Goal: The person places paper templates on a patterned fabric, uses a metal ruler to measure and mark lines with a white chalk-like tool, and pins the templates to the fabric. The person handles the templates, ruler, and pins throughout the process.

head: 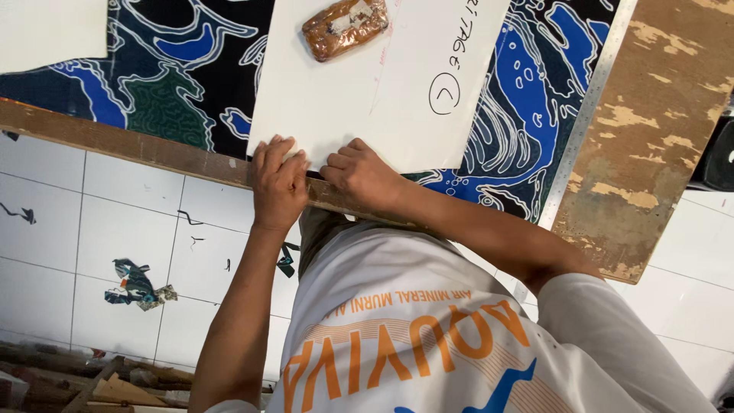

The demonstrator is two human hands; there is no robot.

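A white shirt with orange print fills the near view, and both forearms reach out from it to the bench edge. The left hand rests on the near left corner of a white sheet, fingers curled down onto it. Something pale shows under them, but I cannot tell what. The right hand sits just beside it on the same edge, knuckles bent and fingertips on the paper. Whether either hand pinches the sheet or only presses it, I cannot tell.

The sheet lies on blue-and-black cloth spread over the bench, with a brown wrapped block on its far part. A steel ruler lies on the cloth to the right, well apart from the hands. Cloth scraps lie on the tiled floor below.

The step looks like steadying the sheet's near edge against the cloth. Any further move calls for even pressure from both hands, so the paper does not slide.
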